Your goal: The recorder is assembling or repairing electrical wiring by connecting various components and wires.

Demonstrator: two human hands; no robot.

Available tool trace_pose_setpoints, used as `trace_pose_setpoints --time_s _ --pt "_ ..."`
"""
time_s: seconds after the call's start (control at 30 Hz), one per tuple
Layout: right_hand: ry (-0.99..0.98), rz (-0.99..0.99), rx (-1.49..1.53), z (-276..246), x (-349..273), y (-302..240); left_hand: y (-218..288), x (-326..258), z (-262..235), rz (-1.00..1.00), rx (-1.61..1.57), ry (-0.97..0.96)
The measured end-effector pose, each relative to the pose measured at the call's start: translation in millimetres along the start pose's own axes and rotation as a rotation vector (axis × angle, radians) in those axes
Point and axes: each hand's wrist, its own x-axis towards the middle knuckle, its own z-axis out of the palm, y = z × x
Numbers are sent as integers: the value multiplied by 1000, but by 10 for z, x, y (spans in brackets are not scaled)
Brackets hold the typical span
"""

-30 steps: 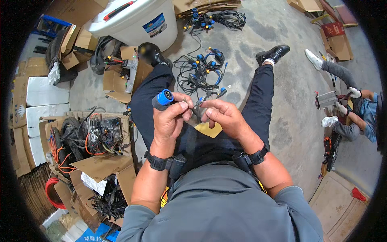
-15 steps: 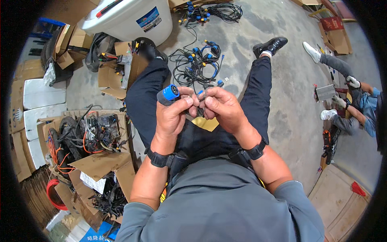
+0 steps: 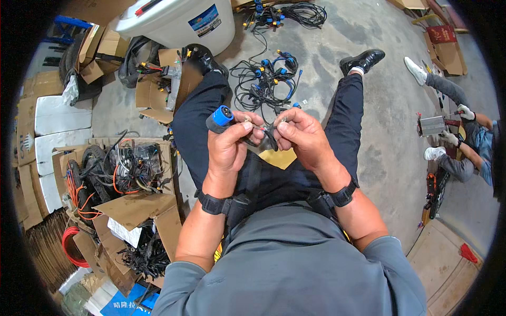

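Observation:
In front of my lap, my left hand [image 3: 226,146] is closed, with a round blue-and-black plug connector [image 3: 219,119] sticking out past the index finger, its pin face up and outward. The left thumb and fingertips pinch a thin wire end. Facing it, my right hand [image 3: 304,139] pinches a black cable [image 3: 272,134] between thumb and fingers. Small thin wires with a reddish spot [image 3: 263,128] show between the two hands; the finest tips are too small to make out. Beyond the hands lies a tangle of black cables [image 3: 263,84] with blue and yellow connectors on the floor.
A white tub [image 3: 174,26] stands far left, near my shoe. Cardboard boxes of cables and parts [image 3: 139,213] crowd the left. Another cable bundle [image 3: 308,15] lies at the far end. At right, a gloved co-worker [image 3: 472,134] handles a silver metal box [image 3: 432,125].
My hands have drawn slightly apart, baring thin wires between them. The black cable now shows more clearly at my right fingers. The whole view has shifted slightly.

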Motion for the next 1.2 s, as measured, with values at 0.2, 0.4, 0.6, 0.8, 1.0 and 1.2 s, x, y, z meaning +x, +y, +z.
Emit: trace_pose_setpoints --time_s 0.2,0.4,0.6,0.8,1.0,1.2 --pt "43 -26 -131 -15 61 -44 35 44 41 -6 0 -52" --pt "-98 -59 -308 -154 133 -38 64 114 238 -22 8 -59" --pt "-25 86 -543 -107 33 91 73 124 320 43 1 -19" --pt "29 18 -368 54 34 17 -61 142 213 -2 199 35" --pt "-21 -78 -436 105 101 84 -76 91 365 -66 144 -68" --pt "66 -90 -390 305 70 -74 19 31 394 -39 108 -77"
